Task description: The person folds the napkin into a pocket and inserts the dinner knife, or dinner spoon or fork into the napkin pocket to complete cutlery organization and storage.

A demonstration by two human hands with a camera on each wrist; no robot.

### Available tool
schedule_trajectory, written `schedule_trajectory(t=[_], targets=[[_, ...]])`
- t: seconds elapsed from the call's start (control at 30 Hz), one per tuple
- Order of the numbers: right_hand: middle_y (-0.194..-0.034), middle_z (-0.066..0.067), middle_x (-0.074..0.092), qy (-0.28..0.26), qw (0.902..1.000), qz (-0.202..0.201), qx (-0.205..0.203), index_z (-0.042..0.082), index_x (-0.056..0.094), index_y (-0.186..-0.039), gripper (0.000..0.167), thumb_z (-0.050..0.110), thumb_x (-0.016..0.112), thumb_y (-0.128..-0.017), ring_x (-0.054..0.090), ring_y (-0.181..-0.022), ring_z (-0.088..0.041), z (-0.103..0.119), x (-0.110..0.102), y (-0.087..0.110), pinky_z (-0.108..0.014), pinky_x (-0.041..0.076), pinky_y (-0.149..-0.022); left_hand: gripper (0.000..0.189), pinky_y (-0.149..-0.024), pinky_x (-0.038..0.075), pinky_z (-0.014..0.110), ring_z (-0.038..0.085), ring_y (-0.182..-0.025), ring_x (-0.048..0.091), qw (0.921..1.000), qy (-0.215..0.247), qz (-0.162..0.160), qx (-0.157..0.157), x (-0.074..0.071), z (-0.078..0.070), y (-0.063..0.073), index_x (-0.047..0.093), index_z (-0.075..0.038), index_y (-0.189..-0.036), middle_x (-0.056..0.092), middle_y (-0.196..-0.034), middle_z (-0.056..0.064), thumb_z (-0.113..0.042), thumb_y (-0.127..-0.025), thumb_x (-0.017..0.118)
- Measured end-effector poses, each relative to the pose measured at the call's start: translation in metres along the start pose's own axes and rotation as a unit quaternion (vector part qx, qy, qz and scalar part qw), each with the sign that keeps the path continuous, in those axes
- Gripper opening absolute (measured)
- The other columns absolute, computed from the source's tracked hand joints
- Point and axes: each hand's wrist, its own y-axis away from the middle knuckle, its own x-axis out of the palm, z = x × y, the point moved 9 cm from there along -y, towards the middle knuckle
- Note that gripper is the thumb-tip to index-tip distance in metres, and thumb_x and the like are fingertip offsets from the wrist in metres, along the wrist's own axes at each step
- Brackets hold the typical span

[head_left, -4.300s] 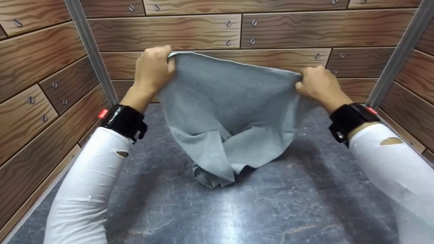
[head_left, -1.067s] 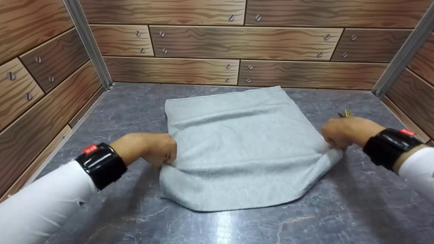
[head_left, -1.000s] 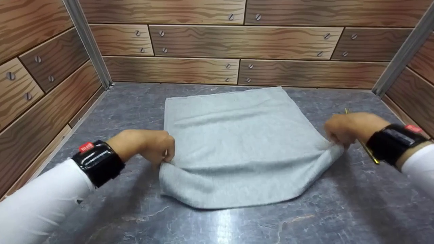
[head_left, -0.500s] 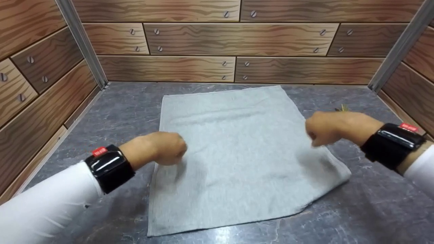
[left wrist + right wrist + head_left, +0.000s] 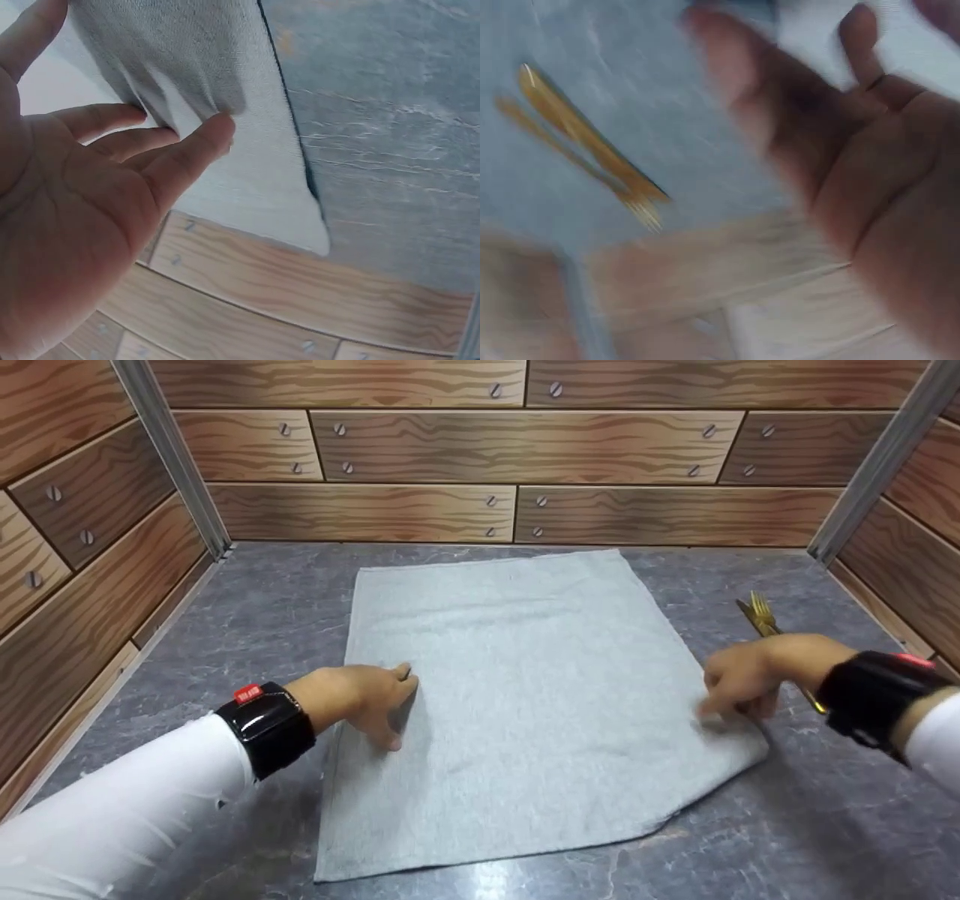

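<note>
A light grey cloth lies spread on the dark marbled table, its right front corner turned under. Over the cloth's left side is my left hand, fingers and thumb apart. The left wrist view shows its palm bare and its fingers casting shadows on the cloth. My right hand is at the cloth's right edge, its fingers pointing down close to the turned corner. Blurred in the right wrist view, the same hand has its fingers apart with nothing between them.
A gold fork and a gold knife lie together on the table right of the cloth, partly behind the right forearm. Wood-patterned walls with grey corner posts enclose the table at the back and sides.
From being held up, the cloth has come down flat, its front edge let go and spread toward me. Both hands have uncurled; the right has moved lower, toward the turned corner.
</note>
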Motion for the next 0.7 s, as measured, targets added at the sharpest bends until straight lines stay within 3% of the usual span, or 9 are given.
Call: schedule_trajectory(t=[0.1, 0.2, 0.37, 0.43, 0.53, 0.63, 0.7], targets=[[-0.091, 0.005, 0.062, -0.126, 0.9913, 0.021, -0.031, 0.005, 0.066, -0.109, 0.022, 0.023, 0.057, -0.119, 0.062, -0.084, -0.009, -0.012, 0.000, -0.003, -0.024, 0.059, -0.078, 0.104, -0.145, 0.038, 0.056, 0.051, -0.176, 0.037, 1.0000, 0.000, 0.003, 0.007, -0.002, 0.008, -0.004, 0.026, 0.007, -0.181, 0.018, -0.194, 0.031, -0.039, -0.108, 0.085], [-0.108, 0.006, 0.059, -0.211, 0.9747, 0.038, -0.062, 0.014, 0.065, -0.125, 0.013, 0.023, 0.056, -0.121, 0.060, -0.102, -0.008, -0.015, 0.000, -0.003, -0.029, 0.060, -0.092, 0.107, -0.146, 0.035, 0.057, 0.053, -0.177, 0.034, 0.9999, 0.008, 0.001, 0.009, -0.005, 0.017, -0.007, 0.024, 0.007, -0.182, 0.016, -0.195, 0.029, -0.037, -0.107, 0.086], [-0.132, 0.009, 0.065, -0.255, 0.9497, 0.129, -0.128, 0.032, 0.075, -0.130, 0.027, 0.019, 0.053, -0.122, 0.064, -0.112, -0.007, -0.003, 0.012, 0.002, -0.032, 0.061, -0.101, 0.109, -0.148, 0.030, 0.060, 0.055, -0.179, 0.027, 0.9996, 0.026, 0.001, 0.010, -0.005, 0.030, -0.006, 0.020, 0.006, -0.183, 0.014, -0.196, 0.027, -0.034, -0.107, 0.087], [-0.140, 0.009, 0.067, -0.250, 0.9437, 0.167, -0.138, 0.034, 0.078, -0.132, 0.029, 0.017, 0.057, -0.121, 0.067, -0.115, -0.008, 0.002, 0.019, 0.006, -0.031, 0.062, -0.101, 0.109, -0.148, 0.030, 0.060, 0.056, -0.179, 0.026, 0.9996, 0.027, -0.002, 0.013, -0.006, 0.033, -0.007, 0.020, 0.006, -0.183, 0.014, -0.196, 0.027, -0.032, -0.107, 0.087], [-0.139, 0.009, 0.069, -0.235, 0.9409, 0.205, -0.132, 0.007, 0.078, -0.136, 0.024, 0.012, 0.068, -0.114, 0.067, -0.108, -0.005, 0.006, 0.030, 0.010, -0.026, 0.063, -0.096, 0.110, -0.148, 0.030, 0.061, 0.056, -0.179, 0.027, 0.9995, 0.025, -0.006, 0.020, -0.009, 0.035, -0.008, 0.020, 0.006, -0.183, 0.014, -0.196, 0.027, -0.031, -0.106, 0.088], [-0.126, 0.007, 0.068, -0.231, 0.9407, 0.215, -0.124, -0.017, 0.061, -0.135, 0.040, 0.007, 0.076, -0.107, 0.065, -0.096, -0.002, 0.008, 0.033, 0.014, -0.020, 0.061, -0.086, 0.110, -0.148, 0.031, 0.060, 0.057, -0.178, 0.028, 0.9994, 0.021, -0.009, 0.026, -0.011, 0.035, -0.008, 0.021, 0.007, -0.183, 0.016, -0.195, 0.028, -0.031, -0.105, 0.089], [-0.113, 0.007, 0.067, -0.240, 0.9366, 0.225, -0.121, -0.025, 0.047, -0.130, 0.049, 0.003, 0.078, -0.104, 0.071, -0.088, -0.001, 0.010, 0.034, 0.018, -0.020, 0.065, -0.081, 0.109, -0.147, 0.031, 0.060, 0.057, -0.178, 0.029, 0.9994, 0.019, -0.006, 0.029, -0.011, 0.035, -0.009, 0.021, 0.008, -0.182, 0.016, -0.195, 0.030, -0.031, -0.106, 0.089]])
